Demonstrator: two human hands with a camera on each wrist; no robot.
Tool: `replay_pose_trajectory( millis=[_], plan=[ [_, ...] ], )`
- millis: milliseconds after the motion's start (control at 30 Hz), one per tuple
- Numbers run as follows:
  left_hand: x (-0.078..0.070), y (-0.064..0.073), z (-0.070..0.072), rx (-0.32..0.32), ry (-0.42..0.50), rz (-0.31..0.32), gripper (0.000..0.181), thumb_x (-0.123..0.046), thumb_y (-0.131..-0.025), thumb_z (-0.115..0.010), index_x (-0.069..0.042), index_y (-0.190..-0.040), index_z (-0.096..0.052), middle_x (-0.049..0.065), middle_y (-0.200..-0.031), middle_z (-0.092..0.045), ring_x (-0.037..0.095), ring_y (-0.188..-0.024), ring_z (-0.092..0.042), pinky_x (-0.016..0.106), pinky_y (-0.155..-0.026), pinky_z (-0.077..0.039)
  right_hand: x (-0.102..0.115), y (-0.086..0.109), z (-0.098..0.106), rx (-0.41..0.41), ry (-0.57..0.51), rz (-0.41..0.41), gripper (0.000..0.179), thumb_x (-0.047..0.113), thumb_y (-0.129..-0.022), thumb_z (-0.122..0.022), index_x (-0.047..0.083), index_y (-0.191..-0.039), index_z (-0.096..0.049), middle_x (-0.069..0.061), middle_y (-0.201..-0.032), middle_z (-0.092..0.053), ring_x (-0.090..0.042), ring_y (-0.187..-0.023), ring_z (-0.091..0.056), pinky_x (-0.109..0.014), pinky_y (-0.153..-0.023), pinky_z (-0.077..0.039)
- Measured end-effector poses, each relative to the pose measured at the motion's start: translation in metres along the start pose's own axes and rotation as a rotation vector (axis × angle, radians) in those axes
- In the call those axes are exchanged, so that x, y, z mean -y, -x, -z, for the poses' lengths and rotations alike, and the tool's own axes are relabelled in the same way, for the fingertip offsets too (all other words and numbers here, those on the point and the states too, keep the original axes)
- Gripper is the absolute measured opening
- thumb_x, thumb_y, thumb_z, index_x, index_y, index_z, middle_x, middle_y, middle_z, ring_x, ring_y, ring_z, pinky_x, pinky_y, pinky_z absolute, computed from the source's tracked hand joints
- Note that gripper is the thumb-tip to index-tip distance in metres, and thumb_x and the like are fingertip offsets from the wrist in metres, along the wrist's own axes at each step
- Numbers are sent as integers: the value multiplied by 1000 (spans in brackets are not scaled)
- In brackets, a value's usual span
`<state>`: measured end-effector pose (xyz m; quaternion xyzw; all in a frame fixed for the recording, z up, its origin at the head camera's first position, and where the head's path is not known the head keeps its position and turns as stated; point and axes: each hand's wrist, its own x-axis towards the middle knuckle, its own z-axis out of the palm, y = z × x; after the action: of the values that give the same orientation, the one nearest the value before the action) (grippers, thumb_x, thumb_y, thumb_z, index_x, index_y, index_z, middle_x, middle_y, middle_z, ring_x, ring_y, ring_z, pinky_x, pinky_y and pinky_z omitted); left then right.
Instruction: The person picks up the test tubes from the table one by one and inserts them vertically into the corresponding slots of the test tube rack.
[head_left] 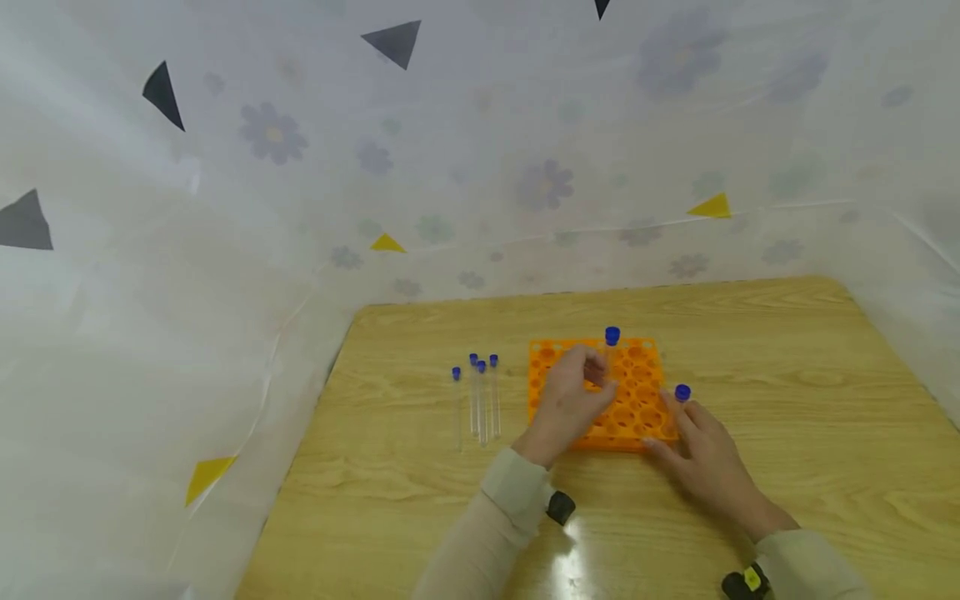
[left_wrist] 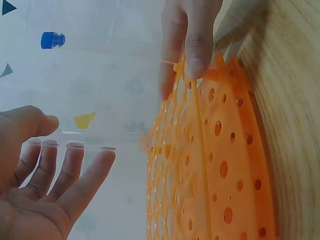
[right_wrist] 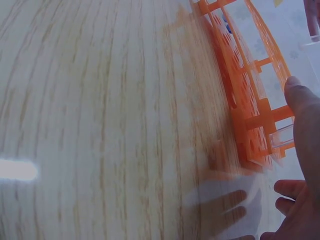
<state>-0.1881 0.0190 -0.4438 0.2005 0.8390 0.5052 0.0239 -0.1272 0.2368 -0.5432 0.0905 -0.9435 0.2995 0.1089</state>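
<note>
My left hand (head_left: 570, 400) is over the orange test tube rack (head_left: 649, 432), pinching a clear test tube (left_wrist: 95, 139) between thumb and fingertips. This tube's blue cap (head_left: 612, 335) points up, and its lower end meets the rack's holed top; how deep it sits I cannot tell. At the rack's front right corner, my right hand (head_left: 708, 462) grips the edge, its thumb (right_wrist: 302, 102) on the front side. Another blue-capped tube (left_wrist: 52, 40) stands upright in that corner, beside the right fingers.
Left of the rack, several clear tubes (head_left: 482, 408) with blue caps lie on the wood-grain table (head_left: 375, 500). Behind and to the left hangs a pale flowered sheet (head_left: 465, 167) with grey and yellow triangles.
</note>
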Motion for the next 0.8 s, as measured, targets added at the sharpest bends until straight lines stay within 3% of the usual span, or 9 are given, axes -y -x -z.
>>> replay_pose_trajectory(
  millis=[167, 433, 633, 800],
  plan=[
    [-4, -3, -8, 29, 21, -16, 19, -19, -93, -69, -21, -104, -54, -7, -100, -59, 4, -89, -57, 17, -76, -51, -3, 0, 2, 20, 5, -15, 78, 38, -94, -66, 10, -156, -28, -32, -140, -42, -55, -122, -42, -71, -98, -32],
    [-4, -4, -22, 51, 29, -83, 19, -16, -93, -69, -19, -103, -53, -8, -97, -58, 6, -89, -59, 14, -75, -51, -7, 1, -2, 41, -3, -32, 79, 41, -95, -64, 11, -157, -26, -29, -141, -44, -52, -123, -44, -70, -99, -33],
    [-2, -3, -30, 67, 39, -83, 19, -16, -94, -68, -18, -104, -52, -7, -97, -57, 6, -89, -58, 14, -69, -53, -6, 0, -4, -6, -11, 23, 78, 37, -93, -68, 7, -155, -32, -25, -135, -50, -47, -118, -50, -66, -95, -39],
    [-3, -4, -33, 57, -24, -130, 19, -17, -94, -67, -18, -106, -52, -7, -99, -58, 12, -94, -61, 13, -78, -51, -7, -1, -6, -30, -2, 38, 79, 36, -91, -71, 8, -154, -34, -19, -127, -54, -42, -111, -54, -62, -91, -42]
  ],
)
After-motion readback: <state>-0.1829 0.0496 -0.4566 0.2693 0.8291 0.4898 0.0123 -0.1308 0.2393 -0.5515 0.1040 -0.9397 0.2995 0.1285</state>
